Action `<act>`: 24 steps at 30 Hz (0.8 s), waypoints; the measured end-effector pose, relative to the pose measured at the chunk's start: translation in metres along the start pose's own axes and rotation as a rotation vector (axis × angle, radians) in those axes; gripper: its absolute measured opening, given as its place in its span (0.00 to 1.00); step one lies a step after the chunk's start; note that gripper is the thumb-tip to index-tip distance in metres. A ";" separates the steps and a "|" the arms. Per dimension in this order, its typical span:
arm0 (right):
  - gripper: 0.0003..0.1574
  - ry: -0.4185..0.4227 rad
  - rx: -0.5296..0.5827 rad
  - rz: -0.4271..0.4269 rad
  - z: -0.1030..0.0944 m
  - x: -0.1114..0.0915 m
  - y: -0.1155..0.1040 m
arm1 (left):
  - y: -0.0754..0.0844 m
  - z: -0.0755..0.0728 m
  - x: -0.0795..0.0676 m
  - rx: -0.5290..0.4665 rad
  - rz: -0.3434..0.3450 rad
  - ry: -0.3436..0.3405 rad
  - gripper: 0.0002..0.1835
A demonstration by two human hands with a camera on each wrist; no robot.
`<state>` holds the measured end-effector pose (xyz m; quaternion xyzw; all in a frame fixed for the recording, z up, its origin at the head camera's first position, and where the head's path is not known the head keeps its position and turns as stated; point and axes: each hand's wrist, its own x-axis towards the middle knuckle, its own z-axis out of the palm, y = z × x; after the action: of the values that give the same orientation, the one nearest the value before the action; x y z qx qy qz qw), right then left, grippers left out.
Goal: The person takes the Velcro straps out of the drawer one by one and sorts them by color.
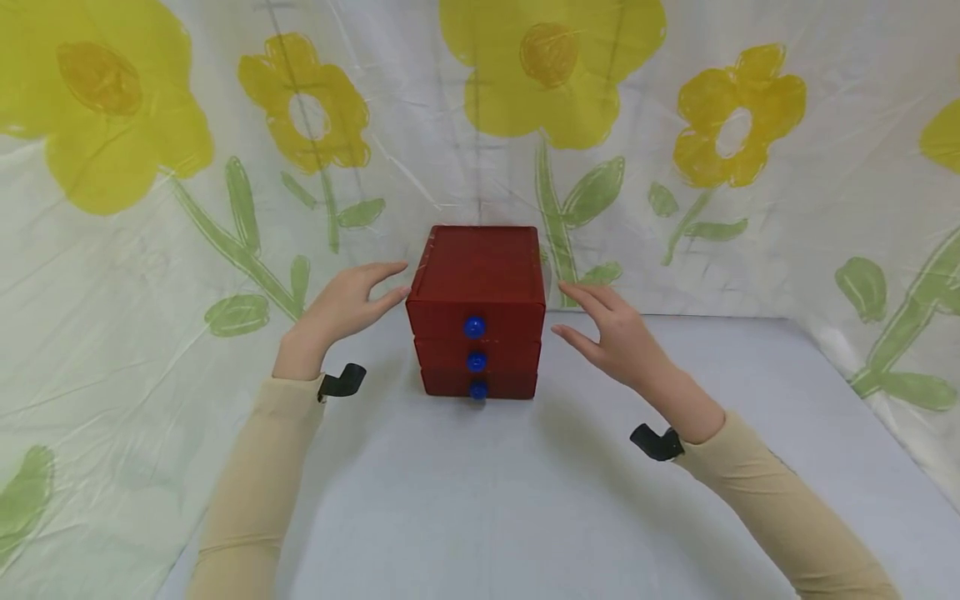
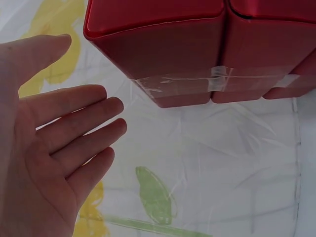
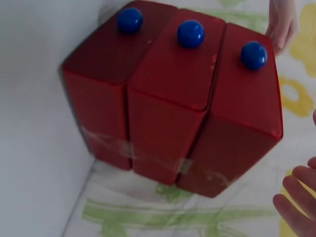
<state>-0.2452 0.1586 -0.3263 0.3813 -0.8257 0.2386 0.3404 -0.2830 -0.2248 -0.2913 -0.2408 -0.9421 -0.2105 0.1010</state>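
A small red chest of drawers [image 1: 480, 265] stands in the middle of the table, three drawers stacked with their fronts closed. Each front carries one round blue knob [image 1: 474, 327]. My left hand [image 1: 337, 307] is at the chest's upper left edge, fingers extended and thumb apart. In the left wrist view, a gap shows between the fingers and the red side wall [image 2: 163, 54]. On the opposite side, my right hand [image 1: 618, 337] hovers just off the chest's right wall, its fingers lightly bent and holding nothing. The right wrist view shows all three knobs and this hand's fingertips [image 3: 291, 205] at the edge.
A white table surface [image 1: 480, 500] spreads out in front of the chest. Behind and at the sides hangs a pale curtain [image 1: 420, 108] with large yellow flowers. Clear tape [image 2: 182, 81] runs along the chest's side. Each wrist wears a black camera mount [image 1: 342, 381].
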 end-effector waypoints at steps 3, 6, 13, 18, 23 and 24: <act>0.37 0.036 0.031 0.017 0.006 0.003 -0.006 | 0.000 0.000 0.003 -0.025 0.003 0.000 0.32; 0.36 0.065 0.062 0.026 0.013 0.006 -0.012 | -0.001 0.000 0.006 -0.044 -0.001 -0.004 0.32; 0.33 0.099 0.107 0.059 0.029 0.009 -0.026 | -0.002 0.003 0.013 -0.075 -0.024 -0.021 0.32; 0.32 0.104 0.125 0.087 0.040 0.011 -0.034 | -0.002 0.005 0.016 -0.080 -0.032 -0.029 0.32; 0.32 0.114 0.136 0.100 0.049 0.012 -0.040 | 0.000 0.005 0.018 -0.105 -0.045 -0.043 0.33; 0.32 0.118 0.136 0.103 0.051 0.012 -0.040 | 0.000 0.006 0.019 -0.109 -0.049 -0.047 0.32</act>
<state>-0.2384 0.0956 -0.3456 0.3459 -0.8046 0.3335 0.3488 -0.2997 -0.2146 -0.2907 -0.2276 -0.9369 -0.2584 0.0606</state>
